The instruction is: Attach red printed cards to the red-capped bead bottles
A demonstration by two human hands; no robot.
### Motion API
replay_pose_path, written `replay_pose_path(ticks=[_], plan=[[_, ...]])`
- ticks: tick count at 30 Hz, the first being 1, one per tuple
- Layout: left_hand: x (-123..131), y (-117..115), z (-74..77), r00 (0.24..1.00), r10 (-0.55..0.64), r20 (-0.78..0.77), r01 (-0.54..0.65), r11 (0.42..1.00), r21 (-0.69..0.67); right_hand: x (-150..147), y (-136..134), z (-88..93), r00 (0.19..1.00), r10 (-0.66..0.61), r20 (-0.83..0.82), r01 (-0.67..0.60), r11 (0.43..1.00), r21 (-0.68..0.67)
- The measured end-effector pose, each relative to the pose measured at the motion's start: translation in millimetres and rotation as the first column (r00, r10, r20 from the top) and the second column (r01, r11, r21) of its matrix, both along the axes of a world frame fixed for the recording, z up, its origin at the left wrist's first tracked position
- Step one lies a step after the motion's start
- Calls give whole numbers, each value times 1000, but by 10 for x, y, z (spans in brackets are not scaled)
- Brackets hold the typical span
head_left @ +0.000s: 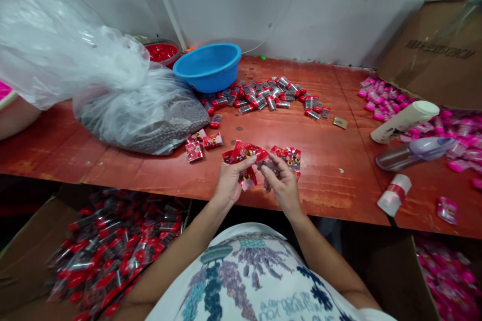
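My left hand (228, 180) is closed on a red printed packet (241, 149), thumb on top, at the table's front edge. Fingers of my right hand (283, 183) pinch a small clear container with dark contents (266, 164) against the packet's right side. Part of this container is hidden behind the fingers. Just beyond my right hand lie more red printed packets (291, 156). To the left, several small red boxes (194, 151) sit beside a clear plastic bag of dark beads (146, 120).
Behind, a blue basin (209, 67) stands by a pile of small red-capped containers (259, 95). Pink containers (391, 98), a white bottle (404, 121) and a purple-capped bottle (410, 154) are at right. Below the table, a carton (22, 261) holds bagged red-capped containers.
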State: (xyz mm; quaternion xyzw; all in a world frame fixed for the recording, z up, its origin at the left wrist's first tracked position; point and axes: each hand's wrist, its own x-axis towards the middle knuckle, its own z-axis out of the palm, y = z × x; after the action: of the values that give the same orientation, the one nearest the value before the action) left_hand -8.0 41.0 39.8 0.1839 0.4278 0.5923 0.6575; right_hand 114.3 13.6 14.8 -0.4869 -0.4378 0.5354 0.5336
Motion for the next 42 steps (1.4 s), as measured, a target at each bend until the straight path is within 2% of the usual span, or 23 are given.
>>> replay_pose_path(ticks=[8,12,18,23,25,27,30,34,37,40,42], plan=[[-22,9,14,986,49,-159,-35,996,88,175,44,24,979,113,170,-123,991,48],[-30,5,42,980,20,-200,-1,995,95,228,70,23,963,137,234,-159,984,78],[-40,-13,14,984,-60,-166,70,996,52,193,48,-27,950,126,285,-170,976,134],[-95,-19,-5,952,-126,-280,150,987,63,218,16,-22,910,99,403,-197,957,211],[-123,-6,-1,926,-167,-338,202,977,71,220,0,-10,916,121,383,-201,963,178],[-142,10,3,913,-190,-362,233,969,79,195,-14,-5,948,136,288,-177,976,124],[-153,20,2,922,-208,-327,243,967,70,135,-21,-13,988,125,90,-129,991,42],[-157,2,0,934,-250,-254,276,959,71,107,-15,-30,986,142,-90,-146,989,-40],[-138,-16,1,933,-267,-243,291,954,71,111,-31,-29,991,121,-48,-123,992,-33],[-96,-28,-4,947,-200,-250,220,974,52,95,-52,-21,997,19,74,-21,999,30],[-72,-31,-11,949,-165,-268,183,982,44,77,-52,-15,997,-2,80,0,999,34]])
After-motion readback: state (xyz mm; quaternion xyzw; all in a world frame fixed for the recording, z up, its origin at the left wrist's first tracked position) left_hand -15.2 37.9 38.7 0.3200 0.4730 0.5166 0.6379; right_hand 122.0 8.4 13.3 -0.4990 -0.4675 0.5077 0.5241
